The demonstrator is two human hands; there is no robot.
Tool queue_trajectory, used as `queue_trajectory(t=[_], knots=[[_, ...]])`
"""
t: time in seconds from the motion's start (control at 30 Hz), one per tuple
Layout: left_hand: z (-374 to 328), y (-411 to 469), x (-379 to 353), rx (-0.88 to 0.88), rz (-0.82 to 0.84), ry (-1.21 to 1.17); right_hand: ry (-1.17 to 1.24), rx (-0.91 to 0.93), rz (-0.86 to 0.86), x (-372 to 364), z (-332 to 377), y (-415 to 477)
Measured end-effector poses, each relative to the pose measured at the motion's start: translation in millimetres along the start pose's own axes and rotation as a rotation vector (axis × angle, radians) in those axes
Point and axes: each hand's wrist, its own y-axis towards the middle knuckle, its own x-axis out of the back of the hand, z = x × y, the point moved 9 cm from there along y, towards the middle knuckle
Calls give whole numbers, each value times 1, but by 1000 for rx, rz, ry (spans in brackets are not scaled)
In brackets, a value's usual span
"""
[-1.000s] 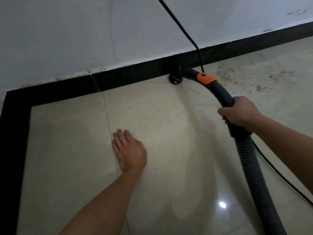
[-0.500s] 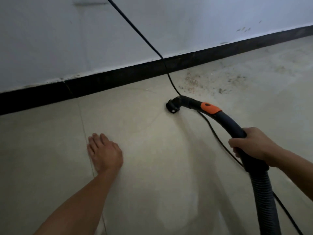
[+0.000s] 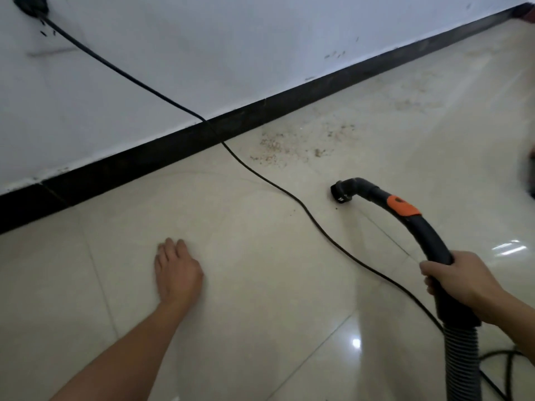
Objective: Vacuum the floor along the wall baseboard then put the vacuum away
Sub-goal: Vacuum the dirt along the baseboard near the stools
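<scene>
My right hand (image 3: 463, 285) grips the curved black vacuum handle (image 3: 428, 233), which has an orange band (image 3: 403, 206) and a ribbed grey hose (image 3: 460, 360) running down to the lower right. Its small black nozzle (image 3: 341, 192) rests on the beige tile floor (image 3: 260, 299), away from the black baseboard (image 3: 162, 157). A patch of brownish crumbs and dust (image 3: 289, 149) lies on the tiles just beyond the nozzle, near the baseboard. My left hand (image 3: 176, 270) lies flat on the floor, fingers together, holding nothing.
A black power cord (image 3: 272, 183) runs from a plug (image 3: 30, 4) on the white wall at the top left, across the baseboard and floor, to the lower right. More dust (image 3: 417, 96) lies further right along the wall. A dark object (image 3: 531, 180) sits at the right edge.
The nozzle has been drawn back from the baseboard and to the right across the floor. The view has swung right, showing the wall plug and more dust. My left hand stays flat on the tiles.
</scene>
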Motion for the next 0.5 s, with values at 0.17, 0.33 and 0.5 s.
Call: queue_trajectory(t=[0.17, 0.33, 0.5], knots=[[-23, -12, -11, -2, -83, -78, -118, 135, 87, -30, 2, -29], [-22, -13, -11, -14, -144, -113, -144, 189, 84, -37, 5, -43], [-21, -14, -11, -13, -160, -115, -201, 203, 92, -55, 31, -40]])
